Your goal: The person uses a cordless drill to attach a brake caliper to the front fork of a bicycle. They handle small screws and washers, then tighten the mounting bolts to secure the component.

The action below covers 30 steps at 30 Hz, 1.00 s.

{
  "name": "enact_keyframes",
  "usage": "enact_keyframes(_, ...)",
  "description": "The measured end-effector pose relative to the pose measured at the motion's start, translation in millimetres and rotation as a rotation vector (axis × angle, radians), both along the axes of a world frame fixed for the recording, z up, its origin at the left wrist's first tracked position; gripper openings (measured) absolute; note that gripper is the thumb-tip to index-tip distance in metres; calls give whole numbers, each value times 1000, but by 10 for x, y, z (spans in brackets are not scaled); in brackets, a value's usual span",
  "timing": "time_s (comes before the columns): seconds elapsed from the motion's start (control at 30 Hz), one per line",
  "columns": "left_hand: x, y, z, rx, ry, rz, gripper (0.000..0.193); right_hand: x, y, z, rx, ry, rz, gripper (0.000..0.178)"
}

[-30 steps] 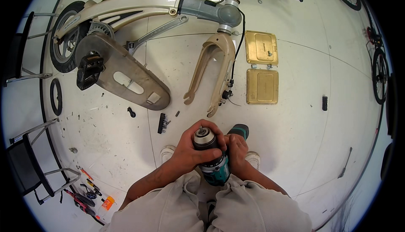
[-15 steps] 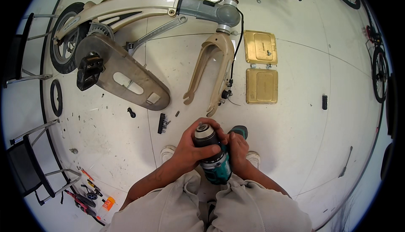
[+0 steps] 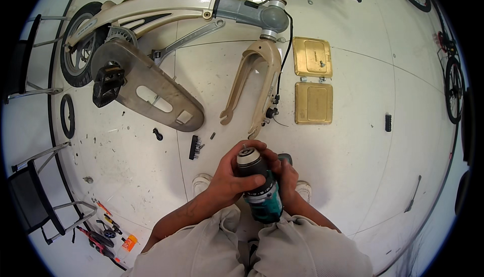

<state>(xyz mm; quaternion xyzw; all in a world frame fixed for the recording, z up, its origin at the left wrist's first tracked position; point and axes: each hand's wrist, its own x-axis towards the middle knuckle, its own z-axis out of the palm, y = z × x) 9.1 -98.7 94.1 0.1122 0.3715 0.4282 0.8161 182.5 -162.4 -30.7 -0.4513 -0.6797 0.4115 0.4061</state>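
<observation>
A teal and black cordless drill is held over my lap, its silver chuck pointing away from me and up. My left hand wraps round the drill's front, thumb across the black collar. On the other side my right hand grips the handle, and its fingers are partly hidden behind the drill. Whether a bit sits in the chuck is too small to tell. Just beyond my hands is the beige front fork of a bicycle, with no wheel in it. The frame lies on its side on the floor.
A black bit holder with loose bits lies left of my hands. Farther off are an adjustable wrench, a gold two-part case, a black block, a thin rod-like tool and a black chair.
The drill and both hands have shifted slightly to the right. My right hand and the drill's handle have turned a little, so less of the handle end shows.
</observation>
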Motion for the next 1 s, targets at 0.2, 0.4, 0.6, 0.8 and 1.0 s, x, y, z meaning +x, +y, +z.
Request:
enact_keyframes(0.2,-28,-21,-18,2,-13,3,70,-32,73,239,-7,22,18,42)
enact_keyframes(0.4,-19,-29,-2,0,-16,-4,65,-12,53,222,74,-43,39,44)
enact_keyframes(0.6,-36,-46,-36,27,26,-11,60,-72,271,372,331,-86,25,36)
enact_keyframes(0.8,-86,-16,-345,137,116,245,50,28,117,215,-79,-29,18,25)
enact_keyframes(1.0,-446,-109,-954,333,1175,-35,17,276,-36,159,-827,369,-553,47)
